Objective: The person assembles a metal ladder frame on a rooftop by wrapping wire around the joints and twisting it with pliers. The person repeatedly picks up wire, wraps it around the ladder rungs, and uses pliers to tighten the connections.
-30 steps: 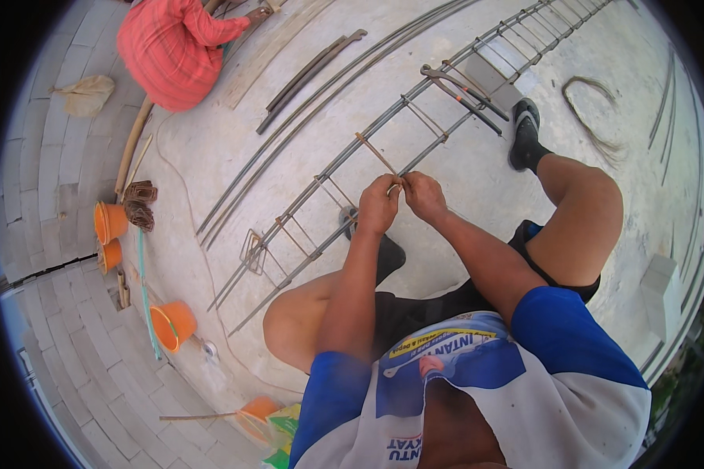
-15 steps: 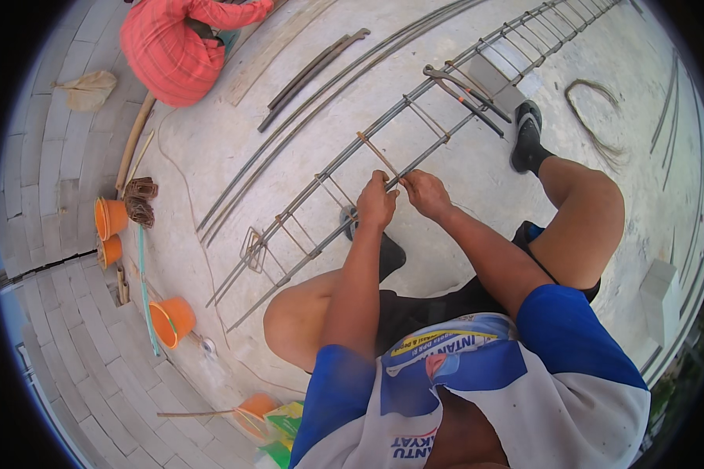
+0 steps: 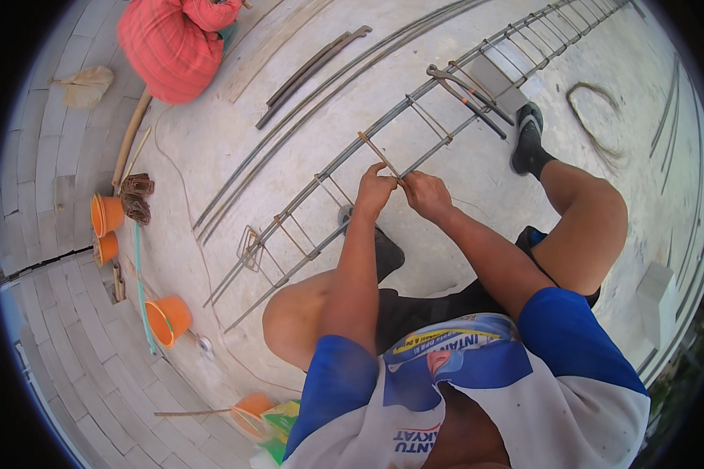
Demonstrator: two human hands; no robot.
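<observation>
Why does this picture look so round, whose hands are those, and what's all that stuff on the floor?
There's no robot here, just a person using two bare hands. The view comes from the left of two cameras worn on the person's head, looking down. Its very wide lens bends straight edges near the rim.

The left hand and right hand meet at a metal frame shaped like a ladder, where a crossbar joins a long rod. Whatever their fingertips may be pinching is too small to tell.

Long-handled cutters lie across the frame. On the floor are loose rods and an orange bucket. Someone else in a red shirt is nearby.
</observation>
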